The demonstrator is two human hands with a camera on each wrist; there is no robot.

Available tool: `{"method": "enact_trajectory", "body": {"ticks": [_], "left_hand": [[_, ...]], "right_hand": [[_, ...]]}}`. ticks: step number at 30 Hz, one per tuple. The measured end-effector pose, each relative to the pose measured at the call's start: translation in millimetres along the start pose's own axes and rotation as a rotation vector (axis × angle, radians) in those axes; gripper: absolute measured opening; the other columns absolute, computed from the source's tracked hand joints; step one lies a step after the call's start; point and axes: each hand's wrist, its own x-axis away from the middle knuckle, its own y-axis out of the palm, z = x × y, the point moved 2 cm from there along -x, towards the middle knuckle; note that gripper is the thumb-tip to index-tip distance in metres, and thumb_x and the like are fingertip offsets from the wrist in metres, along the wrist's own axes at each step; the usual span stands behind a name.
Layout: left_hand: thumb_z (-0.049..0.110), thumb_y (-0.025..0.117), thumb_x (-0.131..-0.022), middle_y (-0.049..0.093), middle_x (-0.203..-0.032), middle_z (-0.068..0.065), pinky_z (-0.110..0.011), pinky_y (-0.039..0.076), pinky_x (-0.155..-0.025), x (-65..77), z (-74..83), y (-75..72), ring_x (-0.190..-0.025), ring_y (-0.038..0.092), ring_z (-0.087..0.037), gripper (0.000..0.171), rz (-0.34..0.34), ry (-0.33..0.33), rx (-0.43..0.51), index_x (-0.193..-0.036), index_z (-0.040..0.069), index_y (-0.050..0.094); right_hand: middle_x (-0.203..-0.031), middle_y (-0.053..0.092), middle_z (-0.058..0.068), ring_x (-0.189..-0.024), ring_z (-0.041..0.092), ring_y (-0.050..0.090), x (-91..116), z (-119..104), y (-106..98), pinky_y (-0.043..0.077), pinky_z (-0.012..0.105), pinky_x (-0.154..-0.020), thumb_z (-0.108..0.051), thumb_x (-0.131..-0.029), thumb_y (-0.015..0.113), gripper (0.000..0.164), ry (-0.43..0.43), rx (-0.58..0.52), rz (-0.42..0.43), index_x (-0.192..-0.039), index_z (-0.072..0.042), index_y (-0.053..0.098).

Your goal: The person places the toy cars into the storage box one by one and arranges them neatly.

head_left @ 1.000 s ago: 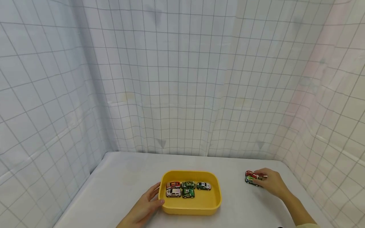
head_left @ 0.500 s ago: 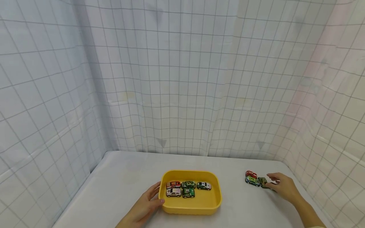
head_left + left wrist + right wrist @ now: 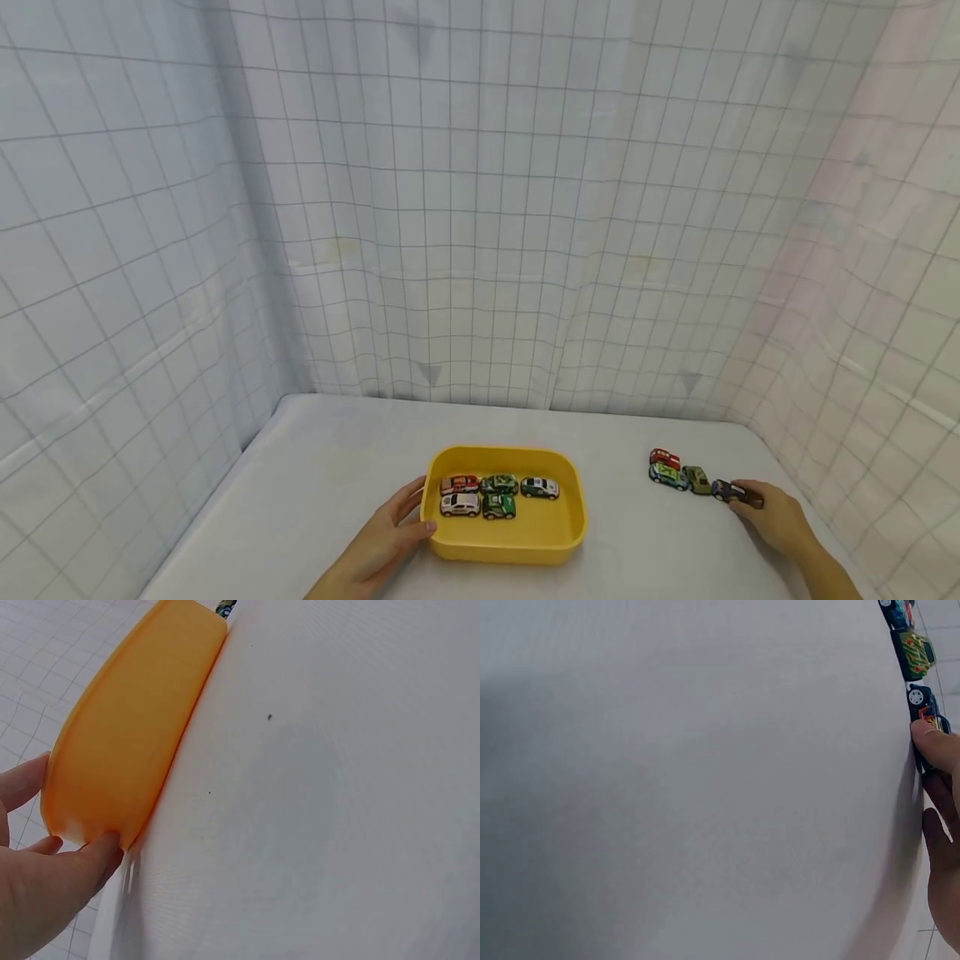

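My left hand (image 3: 384,533) grips the left end of a yellow plastic tray (image 3: 502,555), thumb on the near side and fingers round the outer wall, as the left wrist view also shows. Over at the right, my right hand (image 3: 776,518) pinches a dark blue toy car (image 3: 724,490) between thumb and fingers, low at the table. Beside that car, to its left, sits a camouflage-green toy car (image 3: 697,480). A blue-and-green toy car (image 3: 667,476) follows, with a red toy car (image 3: 664,457) right behind it. The right wrist view shows the dark car's wheel and flame-coloured print (image 3: 928,714).
Inside the tray, several toy cars stand in two rows at the left and back, among them a red-orange one (image 3: 459,484) and a white one (image 3: 460,505). White gridded curtains (image 3: 480,250) enclose the white table (image 3: 337,442) at the back and sides.
My right hand has moved right, off the camouflage-green car, and now pinches the dark blue car, which was hidden before. The left hand stays at the tray.
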Motion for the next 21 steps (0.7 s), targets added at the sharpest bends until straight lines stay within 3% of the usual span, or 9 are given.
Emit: {"method": "enact_trajectory", "body": {"ticks": [3,11,21], "left_hand": [[0.0,0.074,-0.093,0.006,-0.165,-0.035,-0.052,0.04,-0.113,-0.7,-0.3,0.4,-0.15,0.01,-0.054,0.092,0.003,0.004,0.0,-0.164,0.0,0.016],[-0.001,0.074,-0.092,0.007,-0.165,-0.035,-0.05,0.042,-0.112,-0.6,0.9,2.7,-0.149,0.011,-0.055,0.092,0.006,0.001,-0.001,-0.164,0.0,0.016],[0.0,0.073,-0.093,0.006,-0.165,-0.036,-0.05,0.041,-0.113,-0.4,0.5,0.6,-0.15,0.01,-0.054,0.092,0.003,0.004,0.006,-0.164,0.0,0.016]], "right_hand": [[-0.11,0.07,0.029,-0.106,0.053,0.063,-0.7,4.4,1.5,0.048,0.068,-0.089,-0.023,-0.095,0.075,0.048,0.017,-0.011,-0.01,-0.125,0.013,0.063],[-0.117,0.065,0.036,-0.113,0.061,0.056,1.5,9.2,1.4,0.047,0.07,-0.09,-0.032,-0.095,0.075,0.055,0.063,-0.016,-0.019,-0.125,0.012,0.063],[-0.11,0.068,0.03,-0.105,0.052,0.062,-3.8,9.4,2.7,0.05,0.066,-0.088,-0.028,-0.093,0.078,0.055,0.081,-0.055,-0.037,-0.126,0.013,0.062]]}}
